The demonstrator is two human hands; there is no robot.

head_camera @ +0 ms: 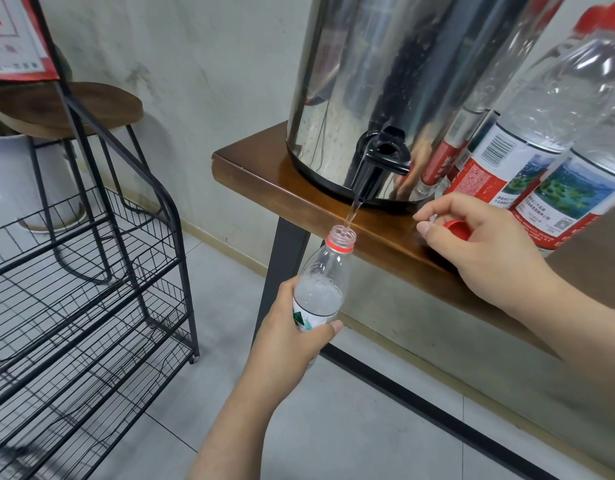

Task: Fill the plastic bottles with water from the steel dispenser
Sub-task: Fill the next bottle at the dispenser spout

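Observation:
My left hand grips a clear plastic bottle with a red neck ring, held below the table edge. A thin stream of water runs from the black tap of the steel dispenser into the bottle's open mouth. The bottle is filled nearly to its shoulder, with bubbles on top. My right hand rests on the wooden table and holds a red cap under its curled fingers. Several plastic bottles with red labels stand to the right of the dispenser.
A black wire shelf rack stands on the tiled floor at the left. Behind it are a round wooden stool and a white pot. The table's black metal leg runs down just behind the held bottle.

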